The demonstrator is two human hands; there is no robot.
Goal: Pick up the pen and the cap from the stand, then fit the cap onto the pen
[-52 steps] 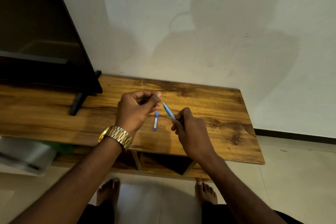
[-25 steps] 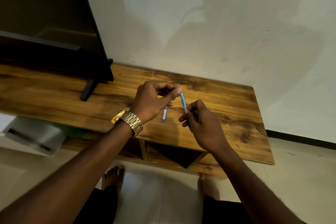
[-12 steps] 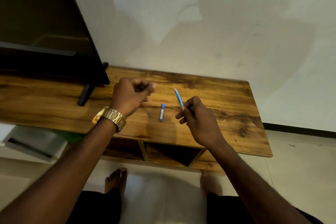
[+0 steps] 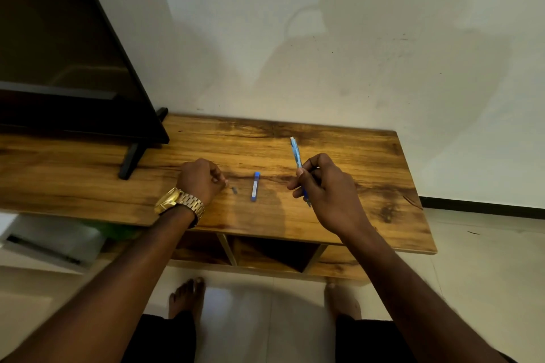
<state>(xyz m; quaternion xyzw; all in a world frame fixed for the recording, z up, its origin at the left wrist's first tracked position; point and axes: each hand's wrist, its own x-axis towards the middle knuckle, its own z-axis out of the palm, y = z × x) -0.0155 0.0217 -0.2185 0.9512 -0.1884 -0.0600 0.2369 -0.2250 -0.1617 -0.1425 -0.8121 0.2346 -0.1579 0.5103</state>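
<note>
My right hand point(image 4: 330, 188) grips a blue mechanical pencil point(image 4: 295, 153), which stands tilted with its white end pointing up and away from me. My left hand point(image 4: 200, 178), with a gold watch on the wrist, rests on the wooden tabletop point(image 4: 339, 138) with its fingers curled; I see nothing in it. A small grey piece point(image 4: 234, 190) lies on the wood just right of its fingertips. Between my hands lies a slim blue lead case point(image 4: 255, 186).
A black television point(image 4: 67, 68) stands on the left of the tabletop, its foot point(image 4: 131, 160) close to my left hand. A white wall rises behind. Open compartments point(image 4: 265, 253) lie under the top. A white box point(image 4: 47, 242) sits lower left, and my bare feet are on the tiled floor.
My left hand moved away from the pencil tip, left and down onto the tabletop. The small grey piece now lies on the wood. My right hand keeps the pencil.
</note>
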